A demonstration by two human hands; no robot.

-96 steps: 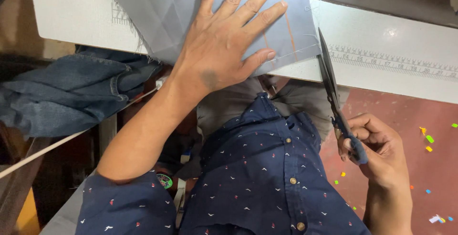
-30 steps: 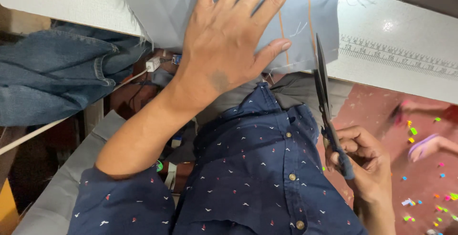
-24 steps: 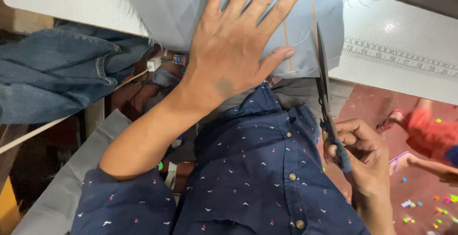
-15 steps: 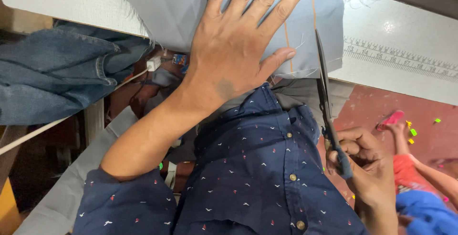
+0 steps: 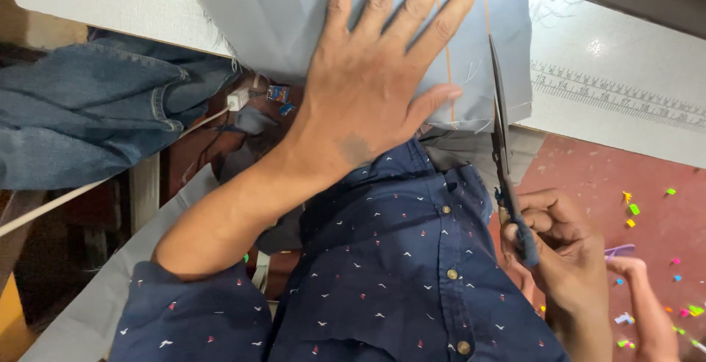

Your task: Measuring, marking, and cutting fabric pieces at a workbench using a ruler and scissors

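Note:
My left hand [image 5: 371, 86] lies flat with fingers spread on a grey piece of fabric [image 5: 287, 16] that hangs over the edge of a white cutting table [image 5: 610, 90]. An orange chalk line runs down the fabric near its right side. My right hand [image 5: 562, 248] grips the dark handles of long scissors [image 5: 501, 130]. The blades point up along the fabric's right side, just right of the chalk line, and look nearly closed. I wear a dark blue patterned shirt.
Blue denim garments [image 5: 81, 112] are heaped at the left beside the table. The white table has printed ruler markings. The red floor [image 5: 588, 178] at right is strewn with small coloured scraps. Another person's hand [image 5: 647, 310] reaches in at the lower right.
My left hand has slid up the fabric and pressed down. The scissors have moved up along the fabric's right side. Another person's arm has moved about on the red floor.

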